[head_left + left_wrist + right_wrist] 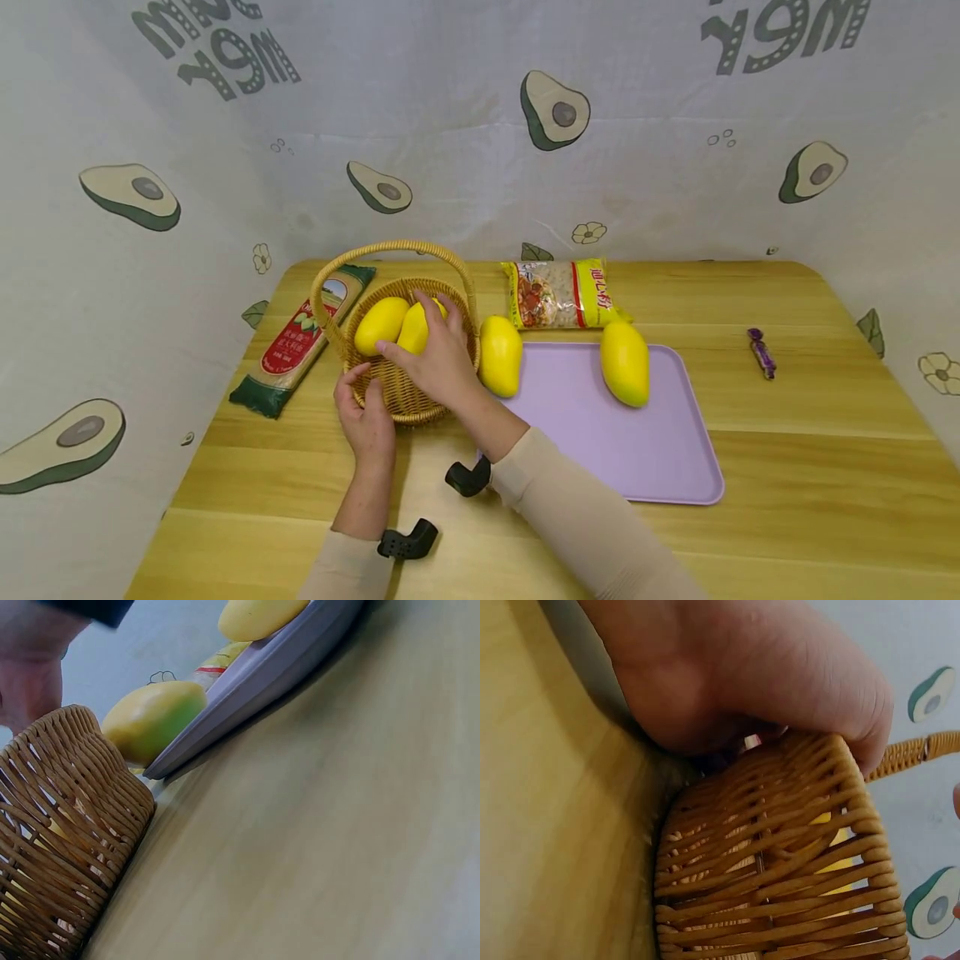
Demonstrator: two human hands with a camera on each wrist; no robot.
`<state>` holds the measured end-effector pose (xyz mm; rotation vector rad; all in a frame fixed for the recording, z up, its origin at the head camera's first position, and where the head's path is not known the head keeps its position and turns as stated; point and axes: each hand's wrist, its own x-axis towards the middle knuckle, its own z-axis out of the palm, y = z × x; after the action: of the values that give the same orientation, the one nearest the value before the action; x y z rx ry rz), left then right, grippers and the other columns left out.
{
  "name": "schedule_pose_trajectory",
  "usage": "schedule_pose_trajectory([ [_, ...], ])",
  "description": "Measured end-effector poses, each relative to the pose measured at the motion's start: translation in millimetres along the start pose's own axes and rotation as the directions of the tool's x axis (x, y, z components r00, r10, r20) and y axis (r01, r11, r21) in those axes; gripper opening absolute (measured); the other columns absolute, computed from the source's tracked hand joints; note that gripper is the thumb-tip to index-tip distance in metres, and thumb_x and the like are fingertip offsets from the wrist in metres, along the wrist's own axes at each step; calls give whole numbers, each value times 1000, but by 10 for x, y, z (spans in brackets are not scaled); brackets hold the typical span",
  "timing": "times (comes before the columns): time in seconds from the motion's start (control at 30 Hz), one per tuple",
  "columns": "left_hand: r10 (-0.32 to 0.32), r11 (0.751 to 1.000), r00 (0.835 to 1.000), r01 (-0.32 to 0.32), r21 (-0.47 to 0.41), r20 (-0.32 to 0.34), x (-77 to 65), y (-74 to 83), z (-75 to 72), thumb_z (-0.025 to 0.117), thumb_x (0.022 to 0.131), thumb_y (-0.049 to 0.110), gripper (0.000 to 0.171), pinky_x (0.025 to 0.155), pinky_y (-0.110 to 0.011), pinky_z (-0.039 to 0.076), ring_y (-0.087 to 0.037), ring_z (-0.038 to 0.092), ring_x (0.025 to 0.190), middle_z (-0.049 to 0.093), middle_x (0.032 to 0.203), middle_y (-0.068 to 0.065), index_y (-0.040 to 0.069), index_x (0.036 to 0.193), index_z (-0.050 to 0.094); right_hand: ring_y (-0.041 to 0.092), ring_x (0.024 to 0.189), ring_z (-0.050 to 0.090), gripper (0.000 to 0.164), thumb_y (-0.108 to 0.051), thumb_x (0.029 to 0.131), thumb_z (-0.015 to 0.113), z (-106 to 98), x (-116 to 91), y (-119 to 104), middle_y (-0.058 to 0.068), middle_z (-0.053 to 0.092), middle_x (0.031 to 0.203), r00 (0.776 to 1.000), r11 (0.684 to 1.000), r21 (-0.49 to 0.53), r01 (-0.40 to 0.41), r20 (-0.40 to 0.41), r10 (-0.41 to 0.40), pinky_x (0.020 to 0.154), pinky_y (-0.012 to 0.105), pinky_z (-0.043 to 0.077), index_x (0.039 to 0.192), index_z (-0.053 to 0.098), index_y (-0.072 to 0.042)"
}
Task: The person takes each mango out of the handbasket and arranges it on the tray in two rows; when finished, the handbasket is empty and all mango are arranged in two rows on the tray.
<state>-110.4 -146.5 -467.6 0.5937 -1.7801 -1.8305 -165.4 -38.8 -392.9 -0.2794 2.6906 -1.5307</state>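
A wicker basket (405, 392) with a tall arched handle stands on the table, two yellow mangoes inside it. One mango (381, 325) lies at the basket's left. Over the other mango (412, 331) bends my right hand (442, 358), thumb on its left side and fingers across its far side. My left hand (367, 421) grips the basket's front left rim; in the right wrist view this hand (742, 675) wraps over the wicker edge. The left wrist view has the basket's woven side (75, 825) close up, with the right hand (30, 690) above its rim.
Right of the basket is a lilac tray (600, 450). One mango (501, 357) rests at its left corner, another mango (625, 364) at its far right. A noodle packet (555, 294) lies behind, a pasta packet (296, 350) left, a purple-wrapped candy (761, 353) far right.
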Motion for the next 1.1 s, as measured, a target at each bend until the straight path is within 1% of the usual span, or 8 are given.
schedule_pose_trajectory([
  [0.1,-7,1000,1000,7,3,2,1,16,4,53,96,6,26,127,-49,16,-28,31,150,46,150,-13,-1,121,57,52,140,39,91,-53,86,78,16,94,11,14,18,168,1000,999,-37,-8,18,9,109,66,42,160,32,-26],
  [0.2,-9,1000,1000,9,8,1,3,9,6,53,96,7,26,127,-48,15,-27,31,150,46,150,-12,-1,121,57,53,139,40,89,-55,86,76,33,167,24,12,20,168,999,996,-85,-13,38,16,109,65,42,159,34,-27],
  [0.47,37,999,999,-37,4,0,12,-19,27,52,95,4,28,127,-46,16,-25,34,148,50,143,-14,-5,121,56,51,142,40,85,-59,88,72,82,293,78,9,15,170,997,973,-227,-48,50,61,114,63,39,159,34,-30],
  [0.57,36,999,999,-36,11,4,9,-14,26,53,96,5,28,127,-46,16,-24,33,148,49,143,-13,-4,122,56,52,141,40,85,-59,89,71,105,328,111,11,15,170,997,966,-251,-56,41,69,114,63,39,159,34,-30],
  [0.8,0,1000,1000,0,9,19,-15,-5,9,52,97,8,29,127,-49,14,-27,28,151,43,152,-11,-3,123,55,53,135,46,83,-59,89,70,180,344,169,11,16,169,995,957,-280,-80,40,95,105,61,48,159,34,-32],
  [0.93,1,1000,1000,-1,-4,18,-9,-18,9,52,96,7,29,128,-48,13,-26,27,152,43,151,-12,-4,123,54,53,135,47,84,-59,89,70,205,346,176,11,15,170,994,949,-303,-81,46,100,104,61,49,159,33,-32],
  [1.03,14,1000,1000,-14,-6,14,7,-19,15,52,96,6,30,127,-47,14,-26,29,150,45,147,-13,-5,123,55,54,135,47,84,-59,89,70,208,356,175,11,15,170,993,946,-312,-88,47,107,103,61,50,160,33,-32],
  [1.1,11,1000,1000,-11,-5,16,11,-12,18,52,96,6,29,127,-47,14,-26,29,150,45,147,-12,-4,123,55,54,136,47,85,-60,89,70,207,362,173,11,14,171,992,944,-316,-94,47,115,102,61,50,160,33,-32],
])
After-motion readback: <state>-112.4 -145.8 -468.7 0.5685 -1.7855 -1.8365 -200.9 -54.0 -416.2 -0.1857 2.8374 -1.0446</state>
